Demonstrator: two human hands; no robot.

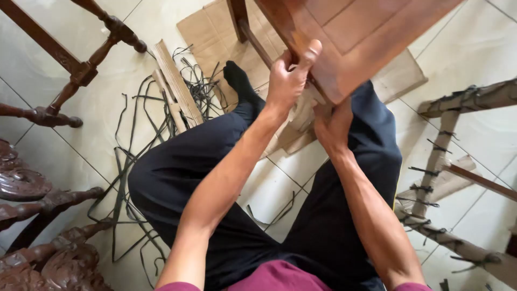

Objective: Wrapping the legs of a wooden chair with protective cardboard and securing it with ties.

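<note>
Hands are gripping the near corner of a reddish-brown wooden panelled furniture piece [366, 32], which is hanging over the person's lap, above the black trousers [183, 172] and the white tiled floor [97, 102]. The left hand [288, 78] is clamped on the panel's edge, thumb lying up along the upper face and fingers wrapping under, apparently so the corner cannot slip sideways. The right hand [333, 125] is pressing up from below the same corner, fingers curling out of sight beneath the wood; it seems closed on the underside, though how tightly I cannot tell. Holding it from above and below like this looks like a way of carrying the weight while keeping the piece close to the body.

The wooden piece is tilting, its long axis running from the corner at the hands up and away toward the top right of the view, with the recessed panel face turning toward the camera. A slim wooden leg or rail [242, 27] of it is reaching toward the top of the frame.

Flattened brown cardboard sheets [210, 32] are lying on the floor under it, beside a tangle of dark plastic straps [129, 161]. Dark turned-wood chair frames [75, 70] are standing to the left, and cardboard-wrapped furniture legs tied with black straps [441, 156] are lying to the right.
</note>
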